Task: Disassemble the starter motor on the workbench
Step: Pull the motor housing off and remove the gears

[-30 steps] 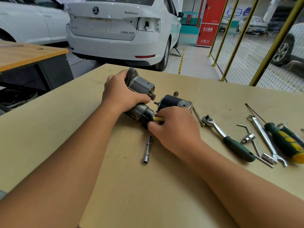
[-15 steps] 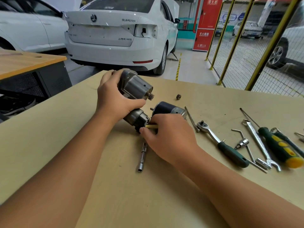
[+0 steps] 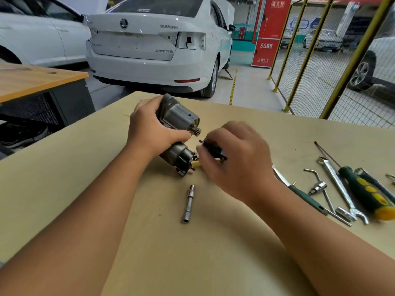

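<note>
Now, left hand (image 3: 152,129): wraps grey metal starter motor housing (image 3: 175,135), frame centre, tilted above tan workbench (image 3: 85,178).
Right hand (image 3: 237,159): blurred, fingers curled round black cylindrical motor part (image 3: 212,147), just right of housing.

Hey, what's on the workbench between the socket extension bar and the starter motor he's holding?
Nothing: in the head view, only bare workbench lies between the socket extension bar and the starter motor, gripped by the left hand.
</note>
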